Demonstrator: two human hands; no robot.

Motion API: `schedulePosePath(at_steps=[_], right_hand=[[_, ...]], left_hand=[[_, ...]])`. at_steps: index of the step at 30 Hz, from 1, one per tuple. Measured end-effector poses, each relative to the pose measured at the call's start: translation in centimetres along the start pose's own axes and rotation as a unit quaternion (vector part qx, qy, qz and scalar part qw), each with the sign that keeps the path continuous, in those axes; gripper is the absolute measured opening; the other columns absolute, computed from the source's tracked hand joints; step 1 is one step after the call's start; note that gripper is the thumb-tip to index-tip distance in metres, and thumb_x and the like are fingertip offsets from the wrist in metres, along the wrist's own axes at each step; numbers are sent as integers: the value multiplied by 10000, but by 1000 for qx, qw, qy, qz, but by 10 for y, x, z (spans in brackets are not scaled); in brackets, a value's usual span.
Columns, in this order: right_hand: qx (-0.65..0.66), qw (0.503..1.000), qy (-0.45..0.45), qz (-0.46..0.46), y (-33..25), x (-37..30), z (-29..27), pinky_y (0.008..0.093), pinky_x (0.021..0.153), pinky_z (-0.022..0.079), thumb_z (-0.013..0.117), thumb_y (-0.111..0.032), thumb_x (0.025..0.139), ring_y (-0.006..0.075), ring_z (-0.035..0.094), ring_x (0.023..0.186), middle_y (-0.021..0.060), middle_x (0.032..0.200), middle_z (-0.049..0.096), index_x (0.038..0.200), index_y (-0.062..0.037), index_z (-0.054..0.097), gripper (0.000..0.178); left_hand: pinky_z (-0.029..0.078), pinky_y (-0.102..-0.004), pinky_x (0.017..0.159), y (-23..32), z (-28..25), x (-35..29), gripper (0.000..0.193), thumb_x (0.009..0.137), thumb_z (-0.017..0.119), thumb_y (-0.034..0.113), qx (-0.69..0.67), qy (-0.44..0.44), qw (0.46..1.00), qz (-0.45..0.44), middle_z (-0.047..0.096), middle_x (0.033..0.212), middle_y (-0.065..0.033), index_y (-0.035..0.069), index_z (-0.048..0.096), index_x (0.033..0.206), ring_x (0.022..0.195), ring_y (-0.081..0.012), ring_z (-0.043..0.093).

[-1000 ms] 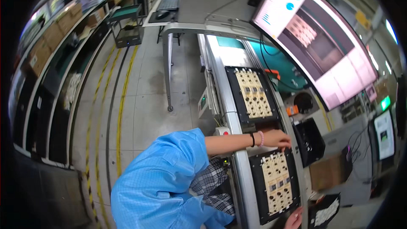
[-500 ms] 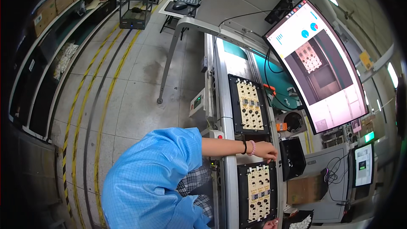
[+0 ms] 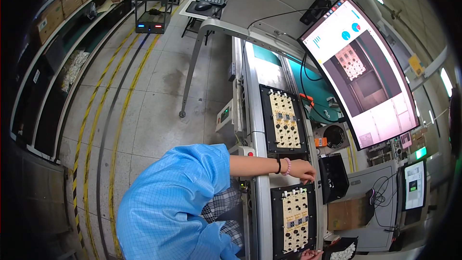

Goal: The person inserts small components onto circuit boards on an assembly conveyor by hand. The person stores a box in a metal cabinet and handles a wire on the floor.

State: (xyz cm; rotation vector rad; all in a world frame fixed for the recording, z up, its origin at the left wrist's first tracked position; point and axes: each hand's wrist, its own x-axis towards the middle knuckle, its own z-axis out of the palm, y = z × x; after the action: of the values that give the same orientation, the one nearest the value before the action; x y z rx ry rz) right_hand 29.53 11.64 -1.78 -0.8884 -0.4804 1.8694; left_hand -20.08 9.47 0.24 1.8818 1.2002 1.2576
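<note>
Left hand [image 3: 303, 169], centre-right of frame, fingers curled down on the worktop [image 3: 263, 197] just above the near circuit-board tray [image 3: 294, 219]; grasp unclear. Right hand [image 3: 312, 254] at bottom edge touching that tray; grip unclear.

The left arm, in a blue sleeve, stretches straight out rightward, its hand [image 3: 303, 169] lying palm-down with fingers curled, while only the right hand's [image 3: 312, 254] fingertips show at the lower edge.
</note>
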Motion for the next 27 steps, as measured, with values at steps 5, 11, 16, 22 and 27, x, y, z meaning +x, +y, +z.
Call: schedulePosePath(at_steps=[5,11,16,22,27], right_hand=[[-84,993,46,-70,1,-5,6,429,930,528,607,-298,954,148,503,625,9,699,550,769,-113,570,265],[-85,989,62,-106,3,-15,25,471,988,497,596,-332,959,122,529,655,0,707,563,795,-123,607,267],[-166,974,79,-130,-1,-15,17,474,979,502,581,-343,966,122,536,691,-3,730,567,844,-126,624,253],[-153,979,72,-113,-6,-6,3,482,982,503,552,-269,982,150,521,705,24,746,548,855,-97,617,224],[-82,986,-27,-146,9,0,1,373,912,497,516,-170,991,164,531,785,54,812,551,1075,-18,545,176]], left_hand=[[504,-273,642,0,-1,-1,252,988,502,268,3,0,1000,1,703,726,16,68,646,932,675,-124,671],[496,-271,624,0,-1,-1,246,983,508,265,-4,-8,1000,3,702,727,17,67,648,941,647,-119,659],[497,-268,624,1,-2,-1,246,984,505,260,-1,-8,1000,5,703,733,14,64,647,942,646,-118,658],[505,-275,654,-1,3,1,244,985,500,252,-5,-12,1000,12,704,738,9,60,643,941,679,-130,671],[513,-290,690,6,-2,3,256,988,503,274,4,19,1000,8,708,753,-7,63,645,963,712,-146,684]])
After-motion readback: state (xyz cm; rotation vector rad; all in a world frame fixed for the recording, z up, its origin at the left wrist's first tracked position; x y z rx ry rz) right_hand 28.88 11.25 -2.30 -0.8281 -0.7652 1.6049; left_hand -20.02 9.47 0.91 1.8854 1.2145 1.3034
